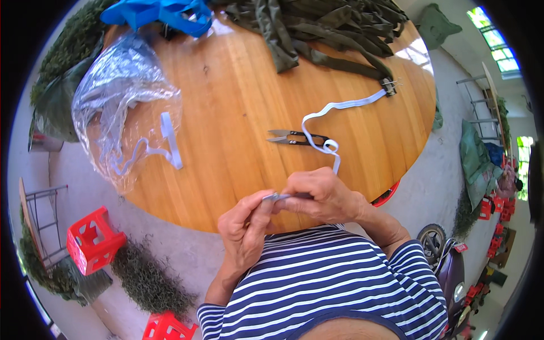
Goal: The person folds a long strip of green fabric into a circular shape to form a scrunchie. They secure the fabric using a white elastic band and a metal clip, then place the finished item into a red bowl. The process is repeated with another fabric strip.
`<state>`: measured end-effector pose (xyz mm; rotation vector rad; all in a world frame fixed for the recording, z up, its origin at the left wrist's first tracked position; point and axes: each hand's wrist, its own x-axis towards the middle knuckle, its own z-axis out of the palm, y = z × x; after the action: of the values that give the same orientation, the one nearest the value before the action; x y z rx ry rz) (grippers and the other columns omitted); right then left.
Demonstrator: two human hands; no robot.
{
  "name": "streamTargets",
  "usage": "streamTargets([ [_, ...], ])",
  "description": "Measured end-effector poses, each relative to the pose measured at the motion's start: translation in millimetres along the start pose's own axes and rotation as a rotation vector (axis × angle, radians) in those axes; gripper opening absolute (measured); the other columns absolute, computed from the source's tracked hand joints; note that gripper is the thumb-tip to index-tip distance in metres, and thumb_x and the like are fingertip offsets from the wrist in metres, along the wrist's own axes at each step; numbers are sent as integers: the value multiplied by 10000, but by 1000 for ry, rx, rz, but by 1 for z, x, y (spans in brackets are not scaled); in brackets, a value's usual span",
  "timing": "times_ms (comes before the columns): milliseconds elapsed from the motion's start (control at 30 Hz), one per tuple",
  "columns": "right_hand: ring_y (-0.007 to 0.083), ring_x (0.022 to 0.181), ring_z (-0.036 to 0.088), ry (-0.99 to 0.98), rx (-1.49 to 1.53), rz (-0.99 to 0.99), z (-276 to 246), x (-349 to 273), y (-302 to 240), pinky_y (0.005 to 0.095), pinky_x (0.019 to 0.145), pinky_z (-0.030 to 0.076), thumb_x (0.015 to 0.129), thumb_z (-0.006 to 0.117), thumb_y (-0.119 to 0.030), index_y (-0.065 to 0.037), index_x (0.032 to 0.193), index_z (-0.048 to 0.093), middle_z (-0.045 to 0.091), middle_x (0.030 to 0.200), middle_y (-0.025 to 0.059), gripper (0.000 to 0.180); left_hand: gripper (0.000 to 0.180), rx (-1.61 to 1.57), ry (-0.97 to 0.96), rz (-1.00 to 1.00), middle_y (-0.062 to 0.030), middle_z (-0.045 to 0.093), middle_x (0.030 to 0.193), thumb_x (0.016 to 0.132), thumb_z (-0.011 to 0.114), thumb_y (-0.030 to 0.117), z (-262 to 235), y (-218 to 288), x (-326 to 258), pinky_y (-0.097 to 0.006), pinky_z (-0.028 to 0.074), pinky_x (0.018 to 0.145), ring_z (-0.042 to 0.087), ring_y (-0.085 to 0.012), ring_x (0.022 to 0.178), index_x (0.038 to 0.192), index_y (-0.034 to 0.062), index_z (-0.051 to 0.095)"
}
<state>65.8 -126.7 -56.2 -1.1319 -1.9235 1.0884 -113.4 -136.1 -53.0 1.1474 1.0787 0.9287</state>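
Note:
At the table's near edge, my left hand (246,226) and my right hand (326,195) are almost touching. Both are closed on a narrow white elastic band (351,103), pinched between the fingertips; a pale end shows at my left thumb. Something thin and dark shows under my right fingers, too small to name. From my right hand the band runs up the table, makes a small loop and reaches a dark clip-like piece (389,86) at the end of an olive-green strap. Black-handled thread snips (294,137) lie beneath the band by the loop, blades pointing left.
A pile of olive-green straps (340,25) covers the far side of the round wooden table (226,113). Blue fabric (158,14) and a clear plastic bag (122,90) with white band lie at left. Red stools (93,241) and dark plant bundles (150,277) stand on the floor.

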Motion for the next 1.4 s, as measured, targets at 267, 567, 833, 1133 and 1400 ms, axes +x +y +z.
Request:
streamTargets([
  [267,234,421,408,-166,331,46,-2,-5,-10,347,415,309,855,505,-154,-20,646,440,398,498,127,257,102,58,-18,65,-47,569,604,841,523,58,-2,8,-7,-207,411,485,498,-74,517,817,-30,569],
  [567,51,428,403,-275,829,222,-17,-18,-25,223,402,311,895,438,-186,-19,677,534,436,485,-8,291,53,332,-55,181,-52,508,502,763,590,15,-17,20,-30,-249,317,388,442,-124,394,711,16,587],
  [833,270,674,558,-127,-19,-228,-35,1,-17,368,609,446,827,545,-263,-45,812,586,578,717,101,222,100,590,-398,433,-109,558,624,718,622,-3,-17,40,11,-316,411,453,536,-232,507,806,6,577],
  [1133,249,774,573,557,-760,175,-98,132,73,381,691,440,722,625,-334,-31,925,593,597,786,109,366,116,940,-530,802,-44,523,638,699,644,73,23,4,61,-330,404,525,478,-222,596,807,77,601],
  [1400,240,747,553,186,-235,-100,-50,94,7,347,682,439,690,646,-173,-61,750,614,564,766,86,131,302,-315,-108,11,-103,602,846,835,565,263,-9,19,91,-300,442,757,573,-179,856,1002,11,549],
])
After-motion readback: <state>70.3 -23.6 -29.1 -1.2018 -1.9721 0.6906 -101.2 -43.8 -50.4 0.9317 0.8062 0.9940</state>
